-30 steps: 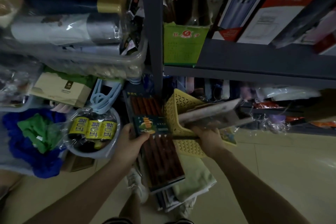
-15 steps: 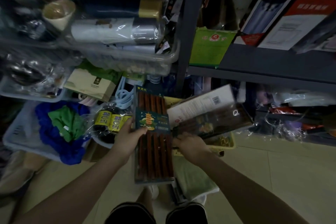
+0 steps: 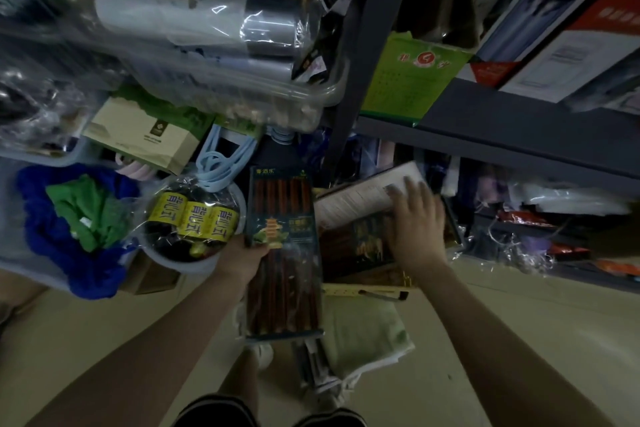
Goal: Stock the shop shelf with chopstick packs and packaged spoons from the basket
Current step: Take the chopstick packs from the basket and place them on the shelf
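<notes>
A long chopstick pack [image 3: 282,253] with brown sticks and a dark blue-green label hangs upright in front of me, and my left hand [image 3: 242,258] grips its left edge at the label. To its right the yellow basket [image 3: 363,289] shows only its front rim, filled with more packs [image 3: 356,218], one white-backed and one dark. My right hand [image 3: 415,218] lies on top of those packs with fingers spread; motion blur hides whether it grips any. The grey shelf [image 3: 502,128] runs across the upper right.
A white bowl with yellow-labelled items [image 3: 194,222] sits left of the held pack. Blue and green cloths [image 3: 76,218] lie in a bin at far left. A clear bin of rolls [image 3: 207,45] and boxed goods [image 3: 554,28] fill the upper shelves. Folded green cloth [image 3: 363,333] lies on the floor.
My right hand has let go of the basket's near edge and moved up onto the packs inside it. The basket has tipped back down. My left hand keeps holding the chopstick pack.
</notes>
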The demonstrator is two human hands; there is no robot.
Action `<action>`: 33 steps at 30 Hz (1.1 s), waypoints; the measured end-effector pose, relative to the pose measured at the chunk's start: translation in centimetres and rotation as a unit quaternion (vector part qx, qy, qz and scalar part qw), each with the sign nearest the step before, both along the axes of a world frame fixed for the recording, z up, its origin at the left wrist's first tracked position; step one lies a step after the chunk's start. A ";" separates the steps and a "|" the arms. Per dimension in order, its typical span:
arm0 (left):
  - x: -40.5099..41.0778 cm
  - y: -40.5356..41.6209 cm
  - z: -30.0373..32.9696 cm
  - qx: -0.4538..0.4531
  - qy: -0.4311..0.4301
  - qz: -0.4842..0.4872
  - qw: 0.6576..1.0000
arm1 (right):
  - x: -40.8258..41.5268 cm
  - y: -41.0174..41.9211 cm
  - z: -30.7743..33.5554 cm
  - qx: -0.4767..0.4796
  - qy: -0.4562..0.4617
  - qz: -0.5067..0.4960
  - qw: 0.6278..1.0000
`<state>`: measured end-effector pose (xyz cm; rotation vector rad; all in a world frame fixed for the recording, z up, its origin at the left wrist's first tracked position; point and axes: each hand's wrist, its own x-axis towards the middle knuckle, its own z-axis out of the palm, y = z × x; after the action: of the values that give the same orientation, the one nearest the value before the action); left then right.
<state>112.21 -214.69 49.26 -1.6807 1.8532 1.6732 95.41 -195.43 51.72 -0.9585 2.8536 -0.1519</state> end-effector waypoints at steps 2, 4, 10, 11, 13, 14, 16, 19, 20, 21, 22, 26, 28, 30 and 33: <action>-0.6 -0.3 -0.1 0.009 -0.009 0.022 1.000 | -2.1 0.0 -0.5 0.066 -0.103 -0.160 0.979; -1.1 -0.5 0.1 0.007 -0.022 0.031 0.999 | -3.1 0.4 -1.1 0.100 -0.170 -0.276 0.941; -1.3 -0.9 1.8 -0.111 0.026 -0.027 0.993 | -3.9 2.4 -0.9 -0.032 -0.240 -0.351 0.905; -1.3 -0.9 2.1 -0.126 0.049 -0.034 0.990 | -3.8 2.5 -0.7 -0.063 -0.250 -0.359 0.897; -1.6 -0.6 3.4 -0.105 0.079 -0.015 0.991 | -3.2 2.6 -0.2 -0.109 -0.270 -0.375 0.880; -1.7 -0.3 4.0 -0.075 0.088 -0.001 0.993 | -2.7 2.6 0.2 -0.124 -0.285 -0.373 0.874; -1.9 0.3 4.8 -0.040 0.106 0.009 0.993 | -1.7 2.5 1.3 -0.150 -0.320 -0.350 0.868; -1.8 1.2 6.4 0.022 0.120 0.061 0.991 | -0.6 2.8 3.6 -0.209 -0.323 -0.306 0.871; -1.7 1.4 6.6 0.060 0.118 0.077 0.988 | -0.5 3.1 4.5 -0.245 -0.318 -0.313 0.861; -1.6 1.9 7.3 0.097 0.118 0.092 0.984 | -0.4 3.5 5.6 -0.293 -0.321 -0.330 0.838; -1.7 2.3 7.7 0.132 0.120 0.102 0.979 | -0.5 4.1 6.6 -0.344 -0.331 -0.348 0.807; -2.7 5.4 10.3 0.146 0.147 0.076 0.975 | -1.1 7.9 8.8 -0.441 -0.403 -0.369 0.712; -3.0 7.3 11.4 0.141 0.178 0.076 0.971 | -0.5 9.9 9.3 -0.450 -0.414 -0.373 0.698; -3.2 9.1 12.0 0.136 0.194 0.077 0.968 | -0.2 12.1 9.6 -0.471 -0.399 -0.363 0.698; -3.6 11.4 12.8 0.110 0.204 0.064 0.971 | -0.6 15.8 10.1 -0.517 -0.391 -0.377 0.662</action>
<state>108.64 -203.26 62.06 -1.4789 1.6484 2.3266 94.79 -179.59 61.78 0.3660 1.9112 -1.8442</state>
